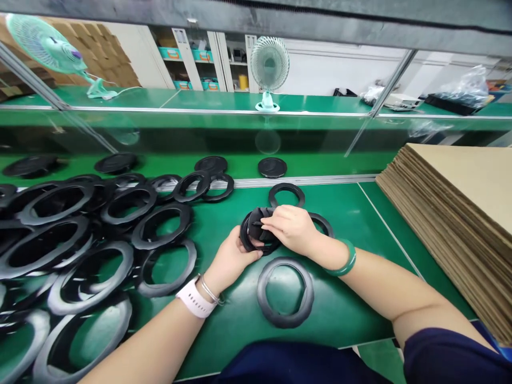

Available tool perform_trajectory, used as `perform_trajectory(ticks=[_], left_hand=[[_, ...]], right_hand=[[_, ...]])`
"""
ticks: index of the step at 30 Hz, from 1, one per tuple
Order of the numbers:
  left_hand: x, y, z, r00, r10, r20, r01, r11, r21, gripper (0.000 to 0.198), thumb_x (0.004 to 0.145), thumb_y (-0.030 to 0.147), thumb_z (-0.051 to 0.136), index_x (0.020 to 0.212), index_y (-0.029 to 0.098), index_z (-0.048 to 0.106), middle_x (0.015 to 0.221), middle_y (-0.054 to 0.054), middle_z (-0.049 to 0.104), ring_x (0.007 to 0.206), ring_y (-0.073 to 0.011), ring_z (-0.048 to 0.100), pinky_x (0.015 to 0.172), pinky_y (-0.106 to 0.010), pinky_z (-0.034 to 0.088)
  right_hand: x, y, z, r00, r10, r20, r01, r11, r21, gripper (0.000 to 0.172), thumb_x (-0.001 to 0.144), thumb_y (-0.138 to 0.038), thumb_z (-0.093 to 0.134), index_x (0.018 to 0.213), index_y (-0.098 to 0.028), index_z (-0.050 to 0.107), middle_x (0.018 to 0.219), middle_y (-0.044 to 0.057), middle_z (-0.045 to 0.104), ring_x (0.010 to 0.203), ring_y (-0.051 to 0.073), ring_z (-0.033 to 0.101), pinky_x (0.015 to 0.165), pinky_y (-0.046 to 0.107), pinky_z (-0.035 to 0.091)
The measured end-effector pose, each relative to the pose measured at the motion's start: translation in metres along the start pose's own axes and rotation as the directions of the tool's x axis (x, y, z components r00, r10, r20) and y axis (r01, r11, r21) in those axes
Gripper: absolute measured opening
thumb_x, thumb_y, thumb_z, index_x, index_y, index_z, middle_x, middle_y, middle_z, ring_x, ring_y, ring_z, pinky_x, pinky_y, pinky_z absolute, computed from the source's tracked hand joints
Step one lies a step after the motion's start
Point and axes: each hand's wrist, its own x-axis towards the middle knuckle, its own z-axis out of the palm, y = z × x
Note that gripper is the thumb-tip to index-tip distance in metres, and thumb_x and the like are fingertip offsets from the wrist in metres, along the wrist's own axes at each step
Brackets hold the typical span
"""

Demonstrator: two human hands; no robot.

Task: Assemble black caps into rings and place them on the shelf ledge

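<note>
White cabinets (219, 58): at the back of the head view; their shelves carry teal bins (171, 53) and a yellow item (243, 81); the bins' contents are too small to tell.
Rear worktop (320, 102): green, with a left fan (44, 45), a middle fan (270, 61) and, to the right, a black tray (452, 105) bearing bunched clear plastic (468, 85).
Near worktop (356, 229): green too, crossed by a pale line on the right.
Black round part (256, 213): ribbed, tilted, set within a dark rim (245, 240), between both hands above the near worktop.
Left hand (234, 256): closed on the dark rim, thumb along its lower edge.
Right hand (292, 226): thumb and fingertips drawn together on what seems to be a slender dark piece (258, 223) against the ribbed face; blur hides whether it is separate.
Single rings: one front ring (286, 321) lies flat between the forearms, one back ring (286, 186) beyond the hands, another partly behind the right hand.
Black rings (160, 244): heaped and overlapping on the left.
Black discs (272, 167): four, spaced along the back strip.
Cardboard stack (468, 176): flat sheets, far right.
</note>
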Motion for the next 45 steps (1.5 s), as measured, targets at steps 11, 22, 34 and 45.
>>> perform_trajectory(ticks=[11,22,34,45], left_hand=[[0.001,0.001,0.001,0.998,-0.039,-0.057,0.039,0.999,0.002,0.071,0.064,0.021,0.087,0.125,0.019,0.050,0.122,-0.007,0.069,0.115,-0.0277,0.066,0.103,-0.045,0.052],[-0.001,0.000,0.000,0.998,-0.024,-0.059,0.026,0.999,0.035,0.071,0.064,0.022,0.087,0.125,0.020,0.050,0.121,-0.007,0.069,0.114,-0.0278,0.067,0.102,-0.045,0.054],[-0.004,0.006,0.003,0.995,-0.060,-0.075,0.066,0.995,0.081,0.068,0.064,0.023,0.085,0.122,0.020,0.048,0.116,-0.006,0.068,0.109,-0.0259,0.068,0.098,-0.042,0.055],[-0.004,0.008,-0.002,0.993,-0.080,-0.091,0.092,0.986,0.141,0.064,0.061,0.028,0.088,0.112,0.021,0.051,0.103,-0.004,0.071,0.098,-0.0250,0.071,0.089,-0.039,0.059]], right_hand=[[-0.012,0.002,0.008,0.993,-0.086,0.078,0.089,0.996,-0.030,0.019,0.100,-0.019,0.052,0.096,-0.015,0.071,0.077,0.005,0.061,0.072,0.017,0.052,0.065,0.030,0.044],[-0.015,-0.001,0.013,0.988,-0.096,0.123,0.097,0.995,0.002,0.018,0.099,-0.014,0.052,0.091,-0.013,0.068,0.076,0.005,0.058,0.071,0.017,0.050,0.064,0.031,0.043],[-0.014,-0.002,0.014,0.988,0.002,0.152,-0.013,0.997,0.072,0.019,0.101,-0.023,0.053,0.094,-0.014,0.068,0.084,0.008,0.062,0.079,0.019,0.057,0.075,0.032,0.051],[-0.015,-0.001,0.013,0.981,0.026,0.195,-0.036,0.998,0.049,0.019,0.100,-0.025,0.054,0.094,-0.014,0.068,0.085,0.008,0.064,0.080,0.019,0.059,0.076,0.033,0.053]])
